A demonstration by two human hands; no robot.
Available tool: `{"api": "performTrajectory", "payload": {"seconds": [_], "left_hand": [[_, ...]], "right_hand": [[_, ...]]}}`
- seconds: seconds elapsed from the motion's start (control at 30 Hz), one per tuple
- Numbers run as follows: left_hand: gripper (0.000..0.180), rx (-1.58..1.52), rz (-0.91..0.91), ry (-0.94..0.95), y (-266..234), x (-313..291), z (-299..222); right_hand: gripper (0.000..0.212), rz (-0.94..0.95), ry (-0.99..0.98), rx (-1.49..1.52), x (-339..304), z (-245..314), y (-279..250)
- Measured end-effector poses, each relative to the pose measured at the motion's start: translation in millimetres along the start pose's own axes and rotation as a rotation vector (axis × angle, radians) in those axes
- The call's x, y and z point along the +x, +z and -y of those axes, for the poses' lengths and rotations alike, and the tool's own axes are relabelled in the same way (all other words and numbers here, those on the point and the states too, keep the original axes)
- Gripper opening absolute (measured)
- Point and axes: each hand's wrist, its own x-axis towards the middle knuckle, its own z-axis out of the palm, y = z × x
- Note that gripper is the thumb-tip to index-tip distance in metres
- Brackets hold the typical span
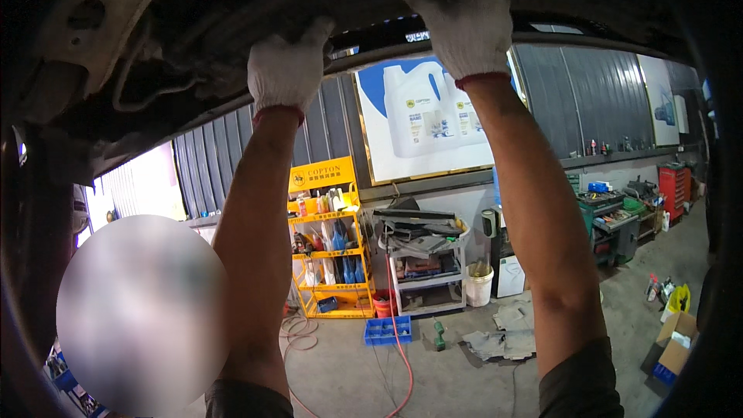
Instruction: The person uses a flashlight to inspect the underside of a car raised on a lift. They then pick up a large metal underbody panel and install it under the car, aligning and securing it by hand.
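Observation:
Both my arms reach up to the dark underside of a raised vehicle. My left hand, in a white knit glove with a red cuff, is up against the underbody, its thumb side toward the right. To the right and a little higher, my right hand, gloved the same way, reaches against the same dark underbody near its lower edge. The fingers of both hands are lost in shadow, so their grip does not show. A bent metal pipe runs along the underbody left of my left hand.
A yellow rack with bottles and a grey cart stand by the wall. On the floor lie a blue divided tray, a green power drill, a red hose and cardboard boxes. A round blur covers the lower left.

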Motion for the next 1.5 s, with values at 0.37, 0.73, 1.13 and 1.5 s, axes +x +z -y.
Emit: {"api": "performTrajectory", "payload": {"seconds": [0.37,0.73,1.13,1.5], "left_hand": [[0.052,-0.146,0.266,-0.102,-13.5,11.1,-9.3],[0.042,-0.073,0.172,0.477,39.9,-39.3,-41.6],[0.069,-0.109,0.044,0.184,112.9,-30.2,-159.3],[0.069,0.146,-0.012,0.144,125.1,-14.7,-161.0]], "right_hand": [[0.088,-0.197,-0.105,-0.654,-2.0,-4.1,-1.9],[0.051,0.118,-0.141,-0.594,-11.9,-24.3,-49.2],[0.038,0.059,0.435,-0.100,57.5,-36.9,-202.2],[0.044,-0.119,0.441,-0.107,98.2,-50.2,-258.7]]}}
